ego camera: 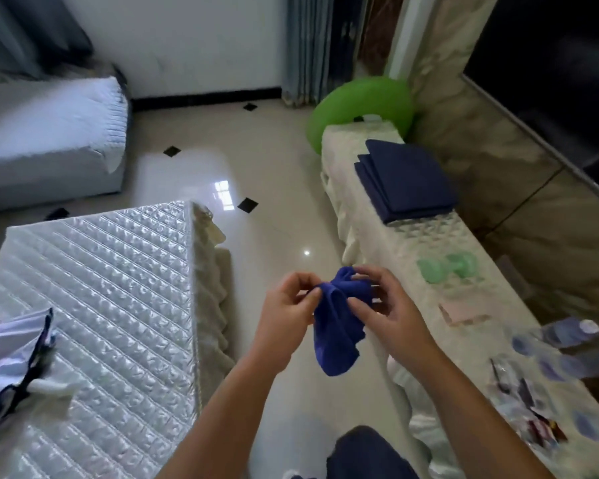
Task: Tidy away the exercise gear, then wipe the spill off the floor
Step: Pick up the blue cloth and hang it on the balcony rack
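— Desk: What do we lead with?

— Field: The biggest things. We count two beds: a quilted mattress at lower left and a white bed beyond it. Along the right runs one covered bench. One green exercise ball sits on the tiled floor at the bench's far end, against the wall.

— Desk: And on the bench?

— Field: We see one folded dark-blue stack and, nearer to us, one green dumbbell lying on its side, blurred.

— Desk: Where is the cloth?

— Field: There is one blue cloth, held in the air over the floor between mattress and bench. Its long axis runs up and down the frame. The bunched top is at the fingers and the loose end hangs down toward us.

— Desk: The grip?

— Field: We count two bare hands. The left hand pinches the cloth's top edge. The right hand holds the bunch beside it, fingers curled round the fabric.
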The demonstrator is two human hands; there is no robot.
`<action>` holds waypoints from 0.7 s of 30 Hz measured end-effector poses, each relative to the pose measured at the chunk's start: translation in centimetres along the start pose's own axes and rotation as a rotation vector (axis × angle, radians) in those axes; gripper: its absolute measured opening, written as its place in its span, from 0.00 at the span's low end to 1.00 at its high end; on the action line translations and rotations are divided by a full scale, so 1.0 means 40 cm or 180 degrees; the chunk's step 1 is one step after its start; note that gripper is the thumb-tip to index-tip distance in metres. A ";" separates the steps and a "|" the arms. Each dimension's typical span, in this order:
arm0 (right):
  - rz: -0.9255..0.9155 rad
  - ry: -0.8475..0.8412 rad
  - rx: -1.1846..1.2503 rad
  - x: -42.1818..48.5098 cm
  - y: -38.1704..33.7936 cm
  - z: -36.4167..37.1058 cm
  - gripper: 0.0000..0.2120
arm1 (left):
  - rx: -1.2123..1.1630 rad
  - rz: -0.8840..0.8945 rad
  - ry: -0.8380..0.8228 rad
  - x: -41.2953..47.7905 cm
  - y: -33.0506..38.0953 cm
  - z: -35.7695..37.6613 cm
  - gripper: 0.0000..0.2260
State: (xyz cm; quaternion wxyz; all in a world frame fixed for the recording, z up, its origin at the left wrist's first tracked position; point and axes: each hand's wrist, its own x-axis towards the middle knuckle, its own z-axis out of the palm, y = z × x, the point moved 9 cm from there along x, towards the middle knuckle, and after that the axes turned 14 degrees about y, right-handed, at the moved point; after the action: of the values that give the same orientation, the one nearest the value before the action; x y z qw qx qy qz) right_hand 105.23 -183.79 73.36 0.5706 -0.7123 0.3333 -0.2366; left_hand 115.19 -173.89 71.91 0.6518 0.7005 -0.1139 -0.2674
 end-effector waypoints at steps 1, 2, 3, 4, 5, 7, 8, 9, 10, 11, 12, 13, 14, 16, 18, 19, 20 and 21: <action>-0.0080 0.0033 0.0060 0.066 -0.010 0.007 0.12 | 0.0056 -0.0005 -0.0013 0.067 0.012 0.017 0.11; -0.0122 0.0062 0.0091 0.141 -0.012 0.013 0.12 | 0.0105 -0.0009 -0.0006 0.140 0.024 0.034 0.11; -0.0153 0.0055 0.0095 0.216 -0.012 0.020 0.12 | 0.0120 -0.0011 0.0004 0.212 0.038 0.049 0.11; -0.0201 0.0018 0.0057 0.294 -0.011 0.028 0.10 | 0.0089 -0.0018 0.0017 0.284 0.053 0.064 0.11; -0.0279 -0.0032 -0.0006 0.374 -0.011 0.038 0.09 | 0.0045 -0.0034 0.0039 0.356 0.070 0.079 0.11; -0.0465 -0.0086 -0.0189 0.539 -0.020 0.058 0.12 | 0.0022 -0.0064 0.0132 0.500 0.108 0.101 0.11; -0.0510 -0.0128 -0.0278 0.623 -0.029 0.070 0.13 | 0.0024 -0.0081 0.0209 0.573 0.129 0.108 0.12; -0.0558 -0.0196 -0.0336 0.707 -0.043 0.084 0.14 | 0.0037 -0.0069 0.0295 0.645 0.155 0.112 0.12; -0.0600 -0.0271 -0.0363 0.790 -0.060 0.099 0.13 | 0.0082 -0.0008 0.0393 0.718 0.184 0.115 0.13; -0.0642 -0.0341 -0.0357 0.872 -0.082 0.116 0.11 | 0.0187 0.0120 0.0522 0.790 0.217 0.111 0.13; -0.0684 -0.0402 -0.0364 0.952 -0.107 0.135 0.10 | 0.0351 0.0290 0.0676 0.860 0.252 0.102 0.13; -0.0735 -0.0477 -0.0380 1.034 -0.133 0.157 0.09 | 0.0560 0.0466 0.0846 0.927 0.286 0.089 0.11; -0.0772 -0.0550 -0.0414 1.112 -0.157 0.183 0.10 | 0.0763 0.0607 0.1027 0.991 0.316 0.073 0.09; -0.0908 -0.0632 -0.0550 1.260 -0.208 0.243 0.12 | 0.0908 0.0721 0.1341 1.105 0.359 0.035 0.07; -0.0990 -0.0747 -0.0666 1.402 -0.247 0.318 0.13 | 0.0772 0.0645 0.1342 1.226 0.382 0.013 0.07; -0.0954 -0.0883 -0.0696 1.470 -0.258 0.363 0.13 | 0.0665 0.0552 0.1221 1.292 0.388 0.011 0.06; -0.0913 -0.1047 -0.0726 1.536 -0.266 0.411 0.12 | 0.0547 0.0436 0.1070 1.362 0.392 0.011 0.06; -0.0886 -0.1190 -0.0739 1.600 -0.275 0.460 0.12 | 0.0440 0.0322 0.0930 1.435 0.398 0.010 0.05</action>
State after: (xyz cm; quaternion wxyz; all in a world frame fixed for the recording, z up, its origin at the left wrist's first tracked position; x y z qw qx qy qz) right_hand 163.31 -218.02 76.89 0.4987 -0.8434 0.1457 -0.1372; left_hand 165.71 -205.36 74.42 0.6244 0.7684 -0.0712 -0.1210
